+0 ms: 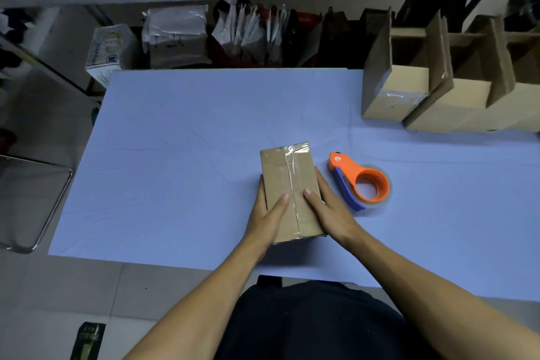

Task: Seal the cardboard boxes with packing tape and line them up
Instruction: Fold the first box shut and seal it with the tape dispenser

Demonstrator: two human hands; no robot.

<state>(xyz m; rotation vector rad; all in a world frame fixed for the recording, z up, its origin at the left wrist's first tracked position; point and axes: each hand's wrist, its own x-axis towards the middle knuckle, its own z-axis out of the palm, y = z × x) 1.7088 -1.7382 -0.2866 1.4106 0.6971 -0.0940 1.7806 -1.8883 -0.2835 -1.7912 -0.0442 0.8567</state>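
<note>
A small closed cardboard box (285, 175) lies on the light blue table (181, 155), a strip of clear tape running along its top seam and over its far end. My left hand (267, 215) holds its left side with the thumb on top and fingers down the side. My right hand (328, 204) holds the right side the same way, its thumb near the taped seam. An orange tape dispenser (361, 183) with a blue blade guard and a clear roll lies just right of the box, untouched.
Two open cardboard boxes (415, 90) with raised flaps stand at the table's far right corner. Shelves with bags and packets (175, 35) run behind the table. A metal-framed chair (32, 202) stands at the left. Bare table surface lies left of the box.
</note>
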